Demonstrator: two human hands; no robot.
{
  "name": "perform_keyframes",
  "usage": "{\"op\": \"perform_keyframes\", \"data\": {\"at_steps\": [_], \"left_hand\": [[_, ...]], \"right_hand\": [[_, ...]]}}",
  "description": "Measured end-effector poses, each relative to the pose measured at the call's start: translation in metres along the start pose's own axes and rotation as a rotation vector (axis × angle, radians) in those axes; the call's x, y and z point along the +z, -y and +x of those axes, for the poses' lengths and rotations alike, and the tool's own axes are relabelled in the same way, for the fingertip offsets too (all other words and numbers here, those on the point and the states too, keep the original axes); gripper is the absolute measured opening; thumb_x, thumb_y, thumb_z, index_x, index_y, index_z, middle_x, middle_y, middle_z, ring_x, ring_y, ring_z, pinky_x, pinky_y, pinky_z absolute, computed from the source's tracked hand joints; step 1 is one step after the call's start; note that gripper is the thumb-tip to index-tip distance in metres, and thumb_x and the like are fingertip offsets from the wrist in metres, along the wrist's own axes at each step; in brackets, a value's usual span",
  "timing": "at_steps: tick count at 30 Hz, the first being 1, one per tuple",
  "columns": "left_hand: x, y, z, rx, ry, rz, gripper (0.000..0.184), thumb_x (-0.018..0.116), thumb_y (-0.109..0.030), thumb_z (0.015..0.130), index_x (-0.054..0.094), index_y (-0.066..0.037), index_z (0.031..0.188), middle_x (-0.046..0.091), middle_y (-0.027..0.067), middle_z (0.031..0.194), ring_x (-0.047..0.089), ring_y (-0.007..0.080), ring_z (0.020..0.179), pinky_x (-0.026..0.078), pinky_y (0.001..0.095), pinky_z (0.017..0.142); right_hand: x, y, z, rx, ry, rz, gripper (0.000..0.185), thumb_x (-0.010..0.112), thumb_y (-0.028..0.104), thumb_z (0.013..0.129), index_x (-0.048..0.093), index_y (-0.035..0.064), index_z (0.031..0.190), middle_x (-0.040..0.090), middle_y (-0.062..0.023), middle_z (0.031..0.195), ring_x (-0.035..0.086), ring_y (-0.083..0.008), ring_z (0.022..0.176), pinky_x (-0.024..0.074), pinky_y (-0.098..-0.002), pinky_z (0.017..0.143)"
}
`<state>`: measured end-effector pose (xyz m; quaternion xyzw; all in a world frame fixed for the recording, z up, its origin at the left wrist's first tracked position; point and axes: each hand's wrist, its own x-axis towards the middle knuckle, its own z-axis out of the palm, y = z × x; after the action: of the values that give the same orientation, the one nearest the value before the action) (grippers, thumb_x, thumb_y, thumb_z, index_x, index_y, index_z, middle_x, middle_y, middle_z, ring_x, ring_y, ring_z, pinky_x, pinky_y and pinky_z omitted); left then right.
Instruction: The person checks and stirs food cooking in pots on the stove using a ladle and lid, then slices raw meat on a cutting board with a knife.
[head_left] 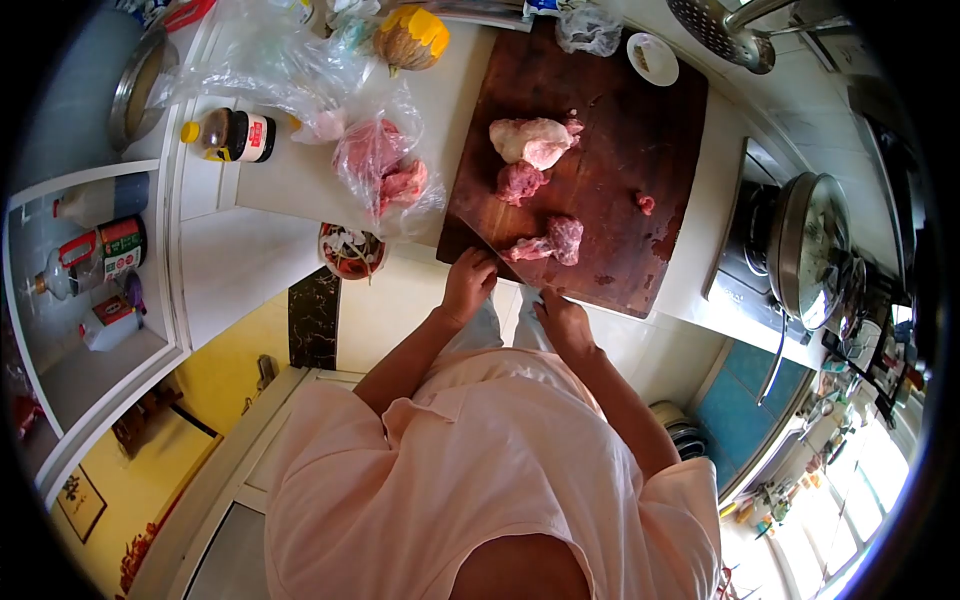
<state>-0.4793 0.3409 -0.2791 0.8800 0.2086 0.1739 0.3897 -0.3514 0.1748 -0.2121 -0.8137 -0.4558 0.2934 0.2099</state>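
Note:
My left hand [469, 287] is at the near left corner of the dark wooden cutting board [610, 230], its fingers curled in; what they hold, if anything, is hidden. Just beyond the board's front edge, my right hand [567, 323] is closed around what looks like the handle of a knife. The dark blade [495, 256] seems to slant across the corner towards my left hand. Closest to both hands lies a piece of raw meat [562, 240]. Farther up the board are a paler, fatty piece [535, 140], a red piece [521, 183] and a small scrap [645, 203].
Left of the board, clear plastic bags [385, 165] hold more meat. A sauce bottle [236, 135] and a yellow-capped gourd [411, 38] stand there. A scrap bin [351, 250] hangs below the counter edge. A small white dish [652, 59] sits on the board; a lidded pan [812, 250] is right.

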Motion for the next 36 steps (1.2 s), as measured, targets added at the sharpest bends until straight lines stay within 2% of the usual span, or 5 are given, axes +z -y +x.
{"op": "perform_keyframes", "data": {"at_steps": [12,20,26,30,36], "left_hand": [[-0.101,0.023,-0.035,-0.206,-0.178,0.117,0.015,0.066,0.002,0.067,0.054,-0.004,0.075,0.057,0.0105,0.08,0.055,0.0315,0.079,0.045,0.0402,0.07],[-0.148,0.224,-0.123,-0.621,-0.168,0.416,0.02,0.076,-0.014,0.068,0.067,-0.01,0.085,0.063,0.0102,0.08,0.062,0.031,0.076,0.05,0.0427,0.065],[-0.19,0.244,-0.109,-0.871,-0.019,0.747,0.02,0.07,-0.03,0.075,0.066,-0.011,0.078,0.065,0.0115,0.078,0.063,0.0324,0.074,0.051,0.0432,0.064],[-0.196,0.312,-0.138,-0.709,-0.008,0.865,0.012,0.064,-0.021,0.076,0.066,-0.011,0.069,0.065,0.0117,0.075,0.063,0.0317,0.075,0.051,0.0431,0.067],[-0.209,0.374,-0.162,-0.761,0.015,0.701,0.005,0.07,-0.014,0.067,0.069,-0.012,0.071,0.069,0.01,0.081,0.066,0.0261,0.076,0.052,0.0377,0.067]], "right_hand": [[-0.015,-0.05,-0.082,0.182,0.143,-0.041,0.015,0.06,0.019,0.086,0.054,0.0057,0.087,0.062,-0.0202,0.075,0.062,-0.0401,0.069,0.0499,-0.0475,0.059],[-0.046,-0.042,-0.112,0.137,0.139,0.038,0.013,0.062,0.012,0.085,0.056,0.0037,0.093,0.063,-0.0194,0.082,0.062,-0.0382,0.071,0.0502,-0.0447,0.061],[-0.051,-0.028,-0.113,0.144,0.116,0.026,0.015,0.063,0.012,0.084,0.058,0.0032,0.096,0.064,-0.0188,0.085,0.063,-0.0376,0.073,0.0515,-0.0429,0.063],[-0.055,-0.025,-0.116,0.2,0.135,0.006,0.016,0.063,0.013,0.085,0.058,0.0024,0.096,0.065,-0.0183,0.086,0.064,-0.0368,0.074,0.0524,-0.0417,0.064],[-0.056,-0.023,-0.117,0.148,0.051,0.021,0.015,0.063,0.01,0.085,0.057,0.0006,0.096,0.062,-0.0207,0.077,0.062,-0.0388,0.068,0.049,-0.0417,0.058]]}}
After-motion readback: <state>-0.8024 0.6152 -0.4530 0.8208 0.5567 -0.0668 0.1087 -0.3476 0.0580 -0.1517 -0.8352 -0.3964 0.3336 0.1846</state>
